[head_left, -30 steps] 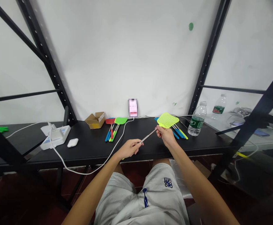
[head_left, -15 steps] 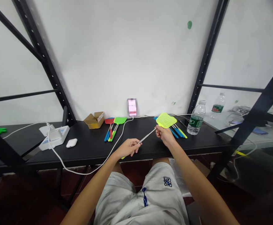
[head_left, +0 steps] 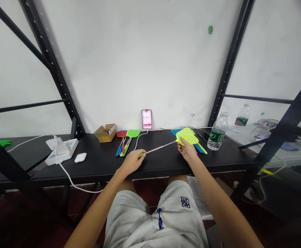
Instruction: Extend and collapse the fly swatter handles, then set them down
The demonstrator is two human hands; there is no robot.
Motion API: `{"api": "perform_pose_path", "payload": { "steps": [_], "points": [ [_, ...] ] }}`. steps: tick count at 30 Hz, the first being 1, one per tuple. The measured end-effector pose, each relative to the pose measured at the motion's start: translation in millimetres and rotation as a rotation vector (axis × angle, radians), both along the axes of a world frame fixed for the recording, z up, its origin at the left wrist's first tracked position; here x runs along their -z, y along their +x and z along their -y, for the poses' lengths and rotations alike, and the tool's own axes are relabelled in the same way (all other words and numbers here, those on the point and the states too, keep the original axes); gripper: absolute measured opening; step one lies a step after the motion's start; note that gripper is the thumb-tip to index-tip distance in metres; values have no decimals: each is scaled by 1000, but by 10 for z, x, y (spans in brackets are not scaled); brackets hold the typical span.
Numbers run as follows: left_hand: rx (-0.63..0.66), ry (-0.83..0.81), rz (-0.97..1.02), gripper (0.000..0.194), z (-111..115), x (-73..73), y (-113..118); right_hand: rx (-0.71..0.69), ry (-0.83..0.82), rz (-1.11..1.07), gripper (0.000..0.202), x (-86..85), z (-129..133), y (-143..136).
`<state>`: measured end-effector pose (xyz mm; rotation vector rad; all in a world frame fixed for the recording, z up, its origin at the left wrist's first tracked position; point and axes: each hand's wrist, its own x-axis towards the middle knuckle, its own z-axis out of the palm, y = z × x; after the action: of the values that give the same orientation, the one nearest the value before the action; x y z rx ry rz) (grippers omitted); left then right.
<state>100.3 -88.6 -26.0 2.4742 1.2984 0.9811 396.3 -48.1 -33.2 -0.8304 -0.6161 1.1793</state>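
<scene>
A yellow fly swatter (head_left: 188, 136) with a thin metal rod is stretched between my two hands over the black table (head_left: 155, 165). My left hand (head_left: 134, 161) is wrapped round its yellow handle, most of which is hidden in the palm. My right hand (head_left: 186, 150) pinches the lower edge of the perforated head, where the rod meets it. Beneath and behind the held head lie swatters with blue handles (head_left: 199, 148) and a yellow handle, plus a blue head (head_left: 175, 132). To the left rest a red swatter (head_left: 122, 133) and a green swatter (head_left: 133, 133) with several handles.
An open cardboard box (head_left: 105, 133) and a lit phone (head_left: 146, 119) are by the wall. A water bottle (head_left: 218, 131) stands at the right. At the left are a power strip (head_left: 62, 151), a white earbud case (head_left: 80, 157) and a trailing white cable (head_left: 69, 177).
My left hand has moved left and up with the handle, while my right hand and the swatter head shifted slightly right. More rod shows between the hands, and the rod lies flatter.
</scene>
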Motion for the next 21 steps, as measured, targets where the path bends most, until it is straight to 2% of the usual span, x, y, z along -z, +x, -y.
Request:
{"api": "perform_pose_path", "payload": {
  "steps": [6, 15, 21],
  "points": [
    [-29, 99, -65, 25, -22, 108, 30, 68, 53, 12, 31, 22, 1, -108],
    [-25, 172, -65, 25, 18, 110, 53, 131, 67, -53, 30, 23, 26, -251],
    [-30, 206, -58, 25, 17, 145, 111, 87, 92, -27, 27, 53, 157, -578]
  ]
}}
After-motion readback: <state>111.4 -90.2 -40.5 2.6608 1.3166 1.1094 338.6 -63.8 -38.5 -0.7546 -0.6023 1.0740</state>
